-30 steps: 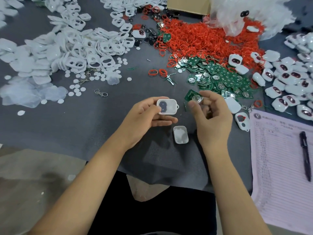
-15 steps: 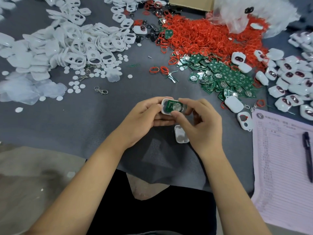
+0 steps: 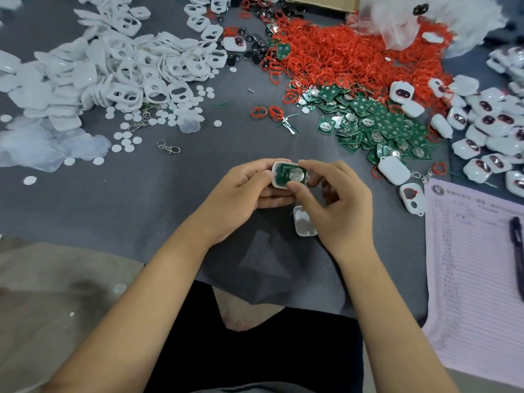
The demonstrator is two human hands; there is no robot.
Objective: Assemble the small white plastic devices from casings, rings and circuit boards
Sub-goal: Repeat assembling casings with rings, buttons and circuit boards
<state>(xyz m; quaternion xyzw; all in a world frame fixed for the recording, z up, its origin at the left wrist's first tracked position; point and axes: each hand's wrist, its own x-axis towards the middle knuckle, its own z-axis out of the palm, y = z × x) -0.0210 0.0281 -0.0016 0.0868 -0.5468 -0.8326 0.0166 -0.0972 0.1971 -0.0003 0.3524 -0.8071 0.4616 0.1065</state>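
Left hand [image 3: 241,194] grips the casing [image 3: 276,177] open side up at frame centre, so right hand [image 3: 334,202] can pinch the board [image 3: 292,174] down into it.

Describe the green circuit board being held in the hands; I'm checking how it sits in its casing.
The small green circuit board lies face up inside a white plastic casing half, a round silvery coin cell or contact on its middle. The left hand grips the casing from the left; the right hand holds the board's right side, thumb at its near edge. Whether it is fully seated cannot be told.
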